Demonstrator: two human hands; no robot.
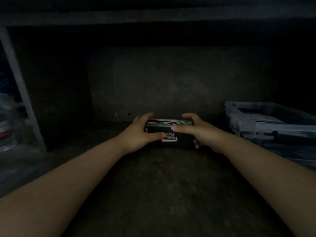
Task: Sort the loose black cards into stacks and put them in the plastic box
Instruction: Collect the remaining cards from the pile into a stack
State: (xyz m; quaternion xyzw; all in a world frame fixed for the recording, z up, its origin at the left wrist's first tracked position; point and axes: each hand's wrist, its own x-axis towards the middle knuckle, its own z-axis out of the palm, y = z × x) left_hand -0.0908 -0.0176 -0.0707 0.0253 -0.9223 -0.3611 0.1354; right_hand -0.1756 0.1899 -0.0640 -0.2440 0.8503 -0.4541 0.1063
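Note:
A thick stack of black cards (181, 138) stands on its long edge on the dark floor, its front card bearing white lettering and its pale edges facing up. My left hand (138, 134) grips the stack's left end, thumb across the front. My right hand (199, 132) grips the right end, thumb on the front and fingers curled over the top and behind. A clear plastic box (266, 129) sits to the right, apart from my hands, with dark card stacks lying inside.
A dark wall rises just behind the stack. At the left a pale upright frame post (18, 86) stands with blurred containers (6, 120) beside it. A dim ledge runs across the top. Bare dark floor stretches between my forearms.

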